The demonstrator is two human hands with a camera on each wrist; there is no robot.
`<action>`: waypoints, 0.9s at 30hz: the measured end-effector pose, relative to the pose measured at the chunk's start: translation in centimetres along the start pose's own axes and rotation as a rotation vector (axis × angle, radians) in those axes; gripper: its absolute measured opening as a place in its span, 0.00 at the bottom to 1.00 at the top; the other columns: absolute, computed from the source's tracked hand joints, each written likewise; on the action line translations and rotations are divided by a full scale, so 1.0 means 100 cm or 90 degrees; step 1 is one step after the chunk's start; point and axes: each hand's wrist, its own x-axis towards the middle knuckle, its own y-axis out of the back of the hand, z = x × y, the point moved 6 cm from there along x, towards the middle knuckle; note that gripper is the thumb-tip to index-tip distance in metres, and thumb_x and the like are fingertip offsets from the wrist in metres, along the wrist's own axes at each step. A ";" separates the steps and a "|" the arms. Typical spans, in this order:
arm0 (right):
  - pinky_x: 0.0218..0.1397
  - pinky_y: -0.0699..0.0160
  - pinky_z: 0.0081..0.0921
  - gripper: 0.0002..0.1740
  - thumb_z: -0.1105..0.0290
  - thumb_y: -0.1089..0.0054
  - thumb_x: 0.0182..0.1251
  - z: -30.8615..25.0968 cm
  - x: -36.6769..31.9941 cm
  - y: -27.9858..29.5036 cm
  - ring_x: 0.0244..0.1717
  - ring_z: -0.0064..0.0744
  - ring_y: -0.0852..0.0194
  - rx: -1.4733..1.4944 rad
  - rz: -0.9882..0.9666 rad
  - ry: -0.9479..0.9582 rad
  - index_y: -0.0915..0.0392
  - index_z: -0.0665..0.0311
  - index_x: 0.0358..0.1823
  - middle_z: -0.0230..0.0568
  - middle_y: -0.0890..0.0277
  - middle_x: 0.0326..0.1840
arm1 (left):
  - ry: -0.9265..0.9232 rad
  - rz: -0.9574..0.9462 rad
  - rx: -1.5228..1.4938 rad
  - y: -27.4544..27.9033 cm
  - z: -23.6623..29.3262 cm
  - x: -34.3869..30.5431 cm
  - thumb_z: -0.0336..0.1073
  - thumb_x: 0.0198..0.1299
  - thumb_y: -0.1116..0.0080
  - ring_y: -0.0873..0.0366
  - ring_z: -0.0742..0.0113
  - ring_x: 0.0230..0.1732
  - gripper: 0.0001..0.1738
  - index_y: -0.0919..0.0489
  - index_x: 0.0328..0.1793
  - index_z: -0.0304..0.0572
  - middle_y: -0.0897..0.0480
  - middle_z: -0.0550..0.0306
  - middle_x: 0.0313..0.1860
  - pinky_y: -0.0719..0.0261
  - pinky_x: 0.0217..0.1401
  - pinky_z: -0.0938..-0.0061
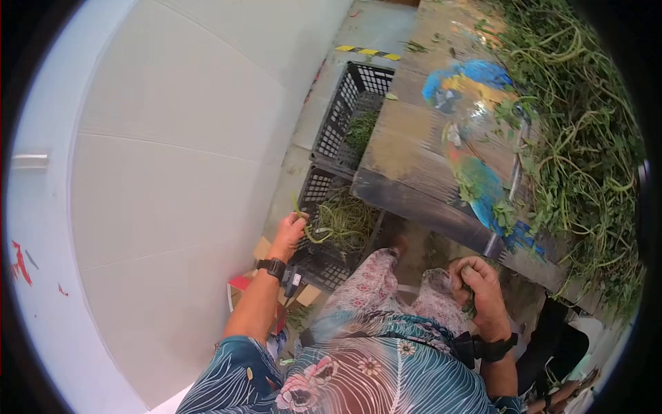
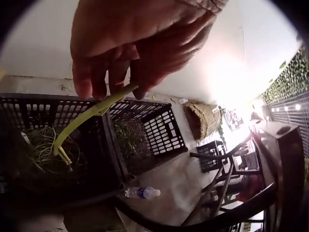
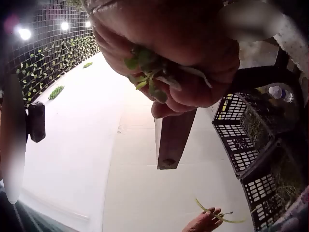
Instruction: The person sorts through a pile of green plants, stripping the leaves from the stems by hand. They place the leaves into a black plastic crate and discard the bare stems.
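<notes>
My left hand pinches a long pale-green stem between thumb and fingers, over the nearer black plastic crate. Inside that crate lies a tangled heap of thin green stems. In the left wrist view the stem slants down from the fingertips, its lower end split. By my lap, below the table's front edge, my right hand is curled round a small leafy sprig. Leaves poke out between its fingers in the right wrist view; the rest of the sprig is hidden in the palm.
A second black crate with leafy greens adjoins the first. The painted wooden table bears a large pile of leafy vines on its right. A white wall rises at left. A plastic bottle lies beside the crates.
</notes>
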 end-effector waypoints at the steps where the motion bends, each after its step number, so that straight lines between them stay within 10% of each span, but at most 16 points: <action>1: 0.19 0.43 0.14 0.05 0.68 0.51 0.65 -0.001 -0.004 0.006 0.18 0.16 0.41 0.016 0.012 -0.001 0.28 0.61 0.37 0.32 0.30 0.24 | -0.008 0.006 0.019 -0.002 -0.002 0.001 0.36 0.57 0.51 0.27 0.75 0.38 0.14 0.23 0.48 0.42 0.21 0.63 0.40 0.33 0.37 0.81; 17: 0.21 0.43 0.14 0.06 0.70 0.52 0.67 0.001 -0.031 0.012 0.20 0.17 0.40 0.016 0.006 -0.007 0.28 0.64 0.39 0.33 0.30 0.24 | -0.231 -0.051 0.366 -0.026 0.016 -0.006 0.32 0.56 0.56 0.24 0.68 0.27 0.13 0.23 0.43 0.36 0.21 0.56 0.24 0.27 0.33 0.73; 27: 0.22 0.42 0.14 0.06 0.70 0.52 0.67 -0.040 -0.050 0.016 0.21 0.16 0.40 0.026 0.000 0.079 0.28 0.64 0.39 0.32 0.31 0.24 | -0.312 -0.041 0.553 -0.043 0.046 -0.026 0.32 0.55 0.54 0.20 0.55 0.42 0.15 0.23 0.46 0.37 0.18 0.46 0.37 0.25 0.44 0.68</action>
